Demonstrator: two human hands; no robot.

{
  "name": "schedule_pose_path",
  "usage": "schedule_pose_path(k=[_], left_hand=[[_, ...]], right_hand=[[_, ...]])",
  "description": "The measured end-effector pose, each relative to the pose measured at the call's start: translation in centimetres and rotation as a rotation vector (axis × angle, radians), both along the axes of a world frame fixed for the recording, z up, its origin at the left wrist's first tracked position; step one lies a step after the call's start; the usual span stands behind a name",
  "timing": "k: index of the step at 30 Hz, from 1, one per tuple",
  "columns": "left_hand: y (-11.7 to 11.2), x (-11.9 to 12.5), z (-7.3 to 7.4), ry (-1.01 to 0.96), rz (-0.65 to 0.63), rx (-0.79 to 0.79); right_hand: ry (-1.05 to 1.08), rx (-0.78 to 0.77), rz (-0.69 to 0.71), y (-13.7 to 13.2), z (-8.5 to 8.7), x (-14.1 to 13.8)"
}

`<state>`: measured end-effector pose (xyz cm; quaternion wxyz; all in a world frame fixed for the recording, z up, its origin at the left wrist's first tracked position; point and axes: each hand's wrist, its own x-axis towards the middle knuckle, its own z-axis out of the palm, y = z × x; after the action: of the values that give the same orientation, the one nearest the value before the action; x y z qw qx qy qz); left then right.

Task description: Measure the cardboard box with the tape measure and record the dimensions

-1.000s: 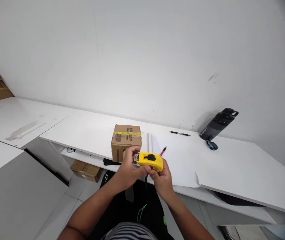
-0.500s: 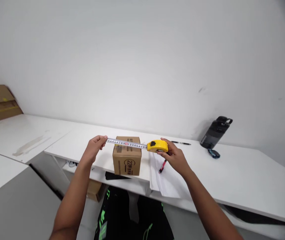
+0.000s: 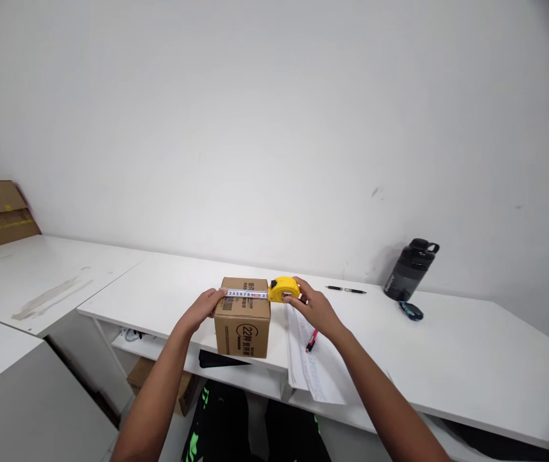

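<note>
A small brown cardboard box (image 3: pixel 242 335) with dark printing stands near the front edge of the white desk. Across its top lies the silver blade (image 3: pixel 247 294) of a tape measure, numbers facing up. My left hand (image 3: pixel 204 308) pinches the blade's free end at the box's left top edge. At the right edge, my right hand (image 3: pixel 316 308) is closed on the yellow tape measure case (image 3: pixel 283 289). The case sits level with the box top, its left end overlapping the box's right edge. The blade's hook is hidden under my left fingers.
Right of the box lie paper sheets (image 3: pixel 325 378) with a red pen (image 3: pixel 312 341) on them. A black pen (image 3: pixel 346 289) rests by the wall. Farther right stand a dark bottle (image 3: pixel 410 269) and a small blue-black object (image 3: pixel 411 311). Cardboard boxes (image 3: pixel 0 215) are stacked far left.
My hands have come closer together, and less blade shows between them. The tape has come down onto the box top, with its free end now at the left edge.
</note>
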<state>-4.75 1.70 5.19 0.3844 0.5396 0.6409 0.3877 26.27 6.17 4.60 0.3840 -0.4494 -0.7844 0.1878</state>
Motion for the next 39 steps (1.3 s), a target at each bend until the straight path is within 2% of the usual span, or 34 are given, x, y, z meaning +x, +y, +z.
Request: schedule_pose_path(k=[5, 8, 10, 13, 16, 19, 22, 27, 34, 37, 39], left_hand=[[-0.6, -0.9, 1.2, 0.055, -0.083, 0.091], [-1.0, -1.3, 3.3, 0.052, -0.062, 0.172], [-0.7, -1.2, 5.2, 0.081, -0.082, 0.239], [1.3, -0.4, 7.6, 0.195, -0.176, 0.250], [4.6, 1.0, 8.6, 0.341, -0.217, 0.186], [7.2, 2.4, 7.9, 0.495, -0.185, 0.163], [8.2, 3.5, 6.1, 0.564, -0.209, 0.152], [7.4, 4.0, 4.4, 0.643, -0.267, 0.191], [6.6, 3.9, 3.6, 0.697, -0.215, 0.240], [5.9, 3.5, 3.5, 0.705, -0.168, 0.201], [5.1, 2.3, 3.4, 0.683, -0.133, 0.162]], right_hand=[[-0.025, 0.166, -0.055, -1.4, 0.2, 0.5], [0.003, 0.337, -0.042, -4.2, 0.5, 0.1], [0.010, 0.391, -0.029, -6.8, 0.4, -0.9], [0.005, 0.468, -0.086, -10.9, -0.3, -3.9], [-0.016, 0.629, -0.157, -13.5, -1.1, -7.3], [-0.067, 0.606, -0.223, -14.0, -1.5, -9.9], [-0.045, 0.534, -0.247, -12.8, -1.4, -10.9], [-0.015, 0.456, -0.228, -10.6, -0.8, -11.1], [0.066, 0.349, -0.194, -10.8, -1.1, -10.7], [0.172, 0.308, -0.225, -10.7, -1.5, -9.5], [0.292, 0.269, -0.253, -10.4, -1.7, -8.0]])
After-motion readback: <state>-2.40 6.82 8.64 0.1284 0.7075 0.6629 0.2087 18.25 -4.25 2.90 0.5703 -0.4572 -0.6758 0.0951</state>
